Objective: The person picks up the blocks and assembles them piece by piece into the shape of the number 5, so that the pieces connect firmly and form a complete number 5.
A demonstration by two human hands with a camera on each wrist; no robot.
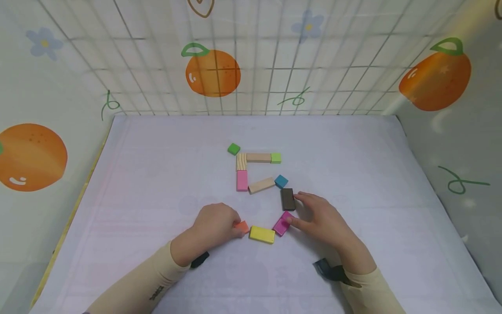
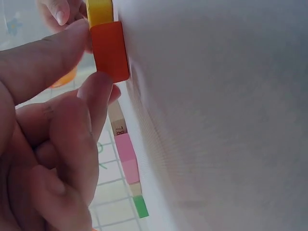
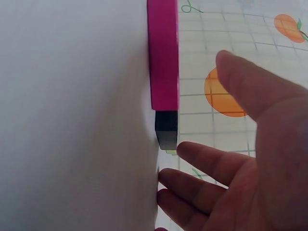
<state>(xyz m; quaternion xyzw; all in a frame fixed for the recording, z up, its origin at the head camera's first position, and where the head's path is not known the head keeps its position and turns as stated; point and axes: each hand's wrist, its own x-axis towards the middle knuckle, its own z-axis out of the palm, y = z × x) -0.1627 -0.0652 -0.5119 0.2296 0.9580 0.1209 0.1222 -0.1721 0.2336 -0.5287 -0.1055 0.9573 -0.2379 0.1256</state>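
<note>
My left hand pinches a small orange block between thumb and finger, at the left end of a yellow block. To the right, a magenta block lies at a slant beside the yellow one. My right hand spreads its fingers along the outer side of the bend. Its thumb overlaps the magenta block in the head view, while the right wrist view shows the thumb apart from it. The index fingertip is right at the edge of a dark block. Nothing is held in this hand.
Farther up the curving line lie a blue block, a slanted wooden block, a pink block, two more wooden blocks, and a light green block. A green block sits at the upper left corner. Printed curtains surround the white tabletop.
</note>
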